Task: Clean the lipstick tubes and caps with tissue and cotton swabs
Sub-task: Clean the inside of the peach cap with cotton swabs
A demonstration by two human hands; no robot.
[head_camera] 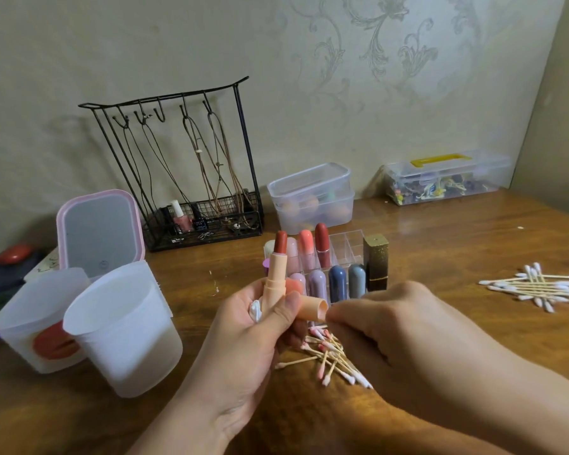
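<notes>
Left hand grips uncapped peach lipstick tube upright, with wadded tissue and peach cap. Right hand pinches at cap's open mouth, above used swabs on table.

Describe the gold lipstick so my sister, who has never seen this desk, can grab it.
Find the clear organizer mid-table, in front of the stacked plastic boxes. The gold lipstick stands upright at its right end, beside the grey capsule tube. It alone is square, dark and glittery gold; its neighbours are rounded pastels.
</notes>
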